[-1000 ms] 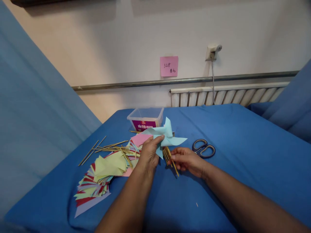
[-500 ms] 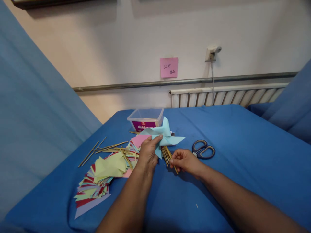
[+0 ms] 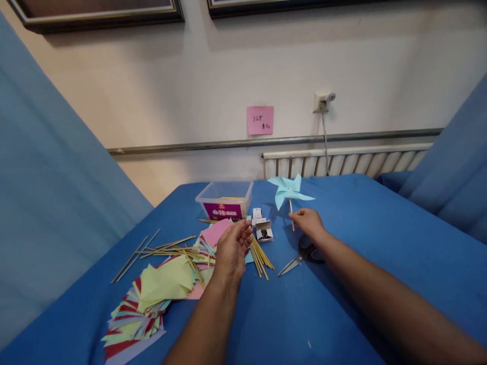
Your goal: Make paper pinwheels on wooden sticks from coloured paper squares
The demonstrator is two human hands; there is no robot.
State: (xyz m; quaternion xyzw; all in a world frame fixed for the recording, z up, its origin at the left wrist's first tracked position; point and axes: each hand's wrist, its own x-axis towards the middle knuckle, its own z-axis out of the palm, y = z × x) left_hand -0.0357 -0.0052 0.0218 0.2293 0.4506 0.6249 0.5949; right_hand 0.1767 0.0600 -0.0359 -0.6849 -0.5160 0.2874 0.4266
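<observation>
pinwheel (image 3: 289,190): assembled on its stick, standing upper centre of frame | right hand (image 3: 310,223) is pinching the stick | left hand (image 3: 232,248) is hovering loosely spread over paper squares (image 3: 160,284) | loose sticks (image 3: 261,253) are lying unused, so more seem left to make

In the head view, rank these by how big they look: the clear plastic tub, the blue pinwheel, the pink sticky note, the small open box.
1. Tub, largest.
2. Pinwheel, a bit smaller; it is held up by the right hand, so nearness may skew this.
3 and 4. Sticky note and small box look alike; the note hangs farther away on the wall.
</observation>
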